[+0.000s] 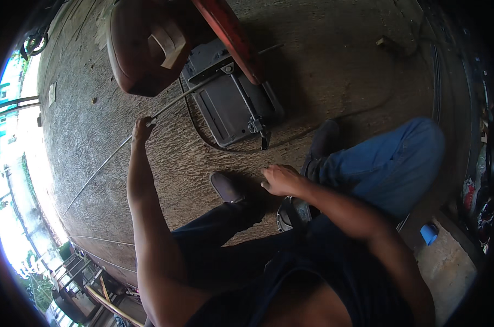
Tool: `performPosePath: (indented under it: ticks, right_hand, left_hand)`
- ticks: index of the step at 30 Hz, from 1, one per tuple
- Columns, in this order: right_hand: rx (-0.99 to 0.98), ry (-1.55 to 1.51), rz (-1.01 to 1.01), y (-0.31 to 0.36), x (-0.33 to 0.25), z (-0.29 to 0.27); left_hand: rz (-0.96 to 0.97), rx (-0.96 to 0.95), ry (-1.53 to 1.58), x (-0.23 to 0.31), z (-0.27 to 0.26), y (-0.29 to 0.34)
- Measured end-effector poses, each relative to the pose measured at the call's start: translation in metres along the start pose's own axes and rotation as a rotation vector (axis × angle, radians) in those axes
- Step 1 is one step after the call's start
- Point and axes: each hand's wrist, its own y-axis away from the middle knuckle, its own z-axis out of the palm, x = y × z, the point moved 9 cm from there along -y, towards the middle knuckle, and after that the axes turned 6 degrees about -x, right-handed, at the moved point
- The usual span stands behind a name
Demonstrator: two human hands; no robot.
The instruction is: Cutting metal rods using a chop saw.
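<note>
My left hand (142,129) is stretched out and grips a long thin metal rod (102,166) that runs across the concrete floor into the clamp of a chop saw. The chop saw (230,101) has a grey base, a red guard arm (228,32) and a dark red motor housing (143,46). My right hand (279,180) hangs with loosely curled fingers above my knee, holding nothing that I can see. A round metal object (288,215) lies just below it, partly hidden by my arm.
A black cable (203,139) loops on the floor in front of the saw. Another person's leg in blue jeans (388,163) and dark shoe (324,139) stands at right. My own dark shoe (225,186) is near the centre. A small blue cup (429,234) sits at right.
</note>
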Motion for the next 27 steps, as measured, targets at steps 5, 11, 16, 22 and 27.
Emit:
performPosePath:
  ticks: [5,11,16,22,27]
  right_hand:
    - [-0.016,0.002,-0.018,-0.004,-0.008,-0.002]
    - [-0.006,-0.015,0.044,-0.002,0.006,-0.006]
    - [0.003,-0.008,-0.005,-0.001,-0.013,-0.001]
    - [-0.004,0.011,-0.032,0.003,-0.010,-0.006]
    - [-0.166,0.091,0.023,-0.003,-0.018,-0.018]
  left_hand:
    - [-0.052,0.031,-0.040,-0.036,-0.002,0.012]
    - [0.004,-0.018,-0.153,0.048,-0.001,-0.002]
    - [0.239,0.152,0.090,0.121,-0.028,-0.028]
    - [-0.228,-0.175,0.180,0.012,-0.095,-0.019]
    - [-0.061,-0.171,0.118,-0.014,-0.278,0.063]
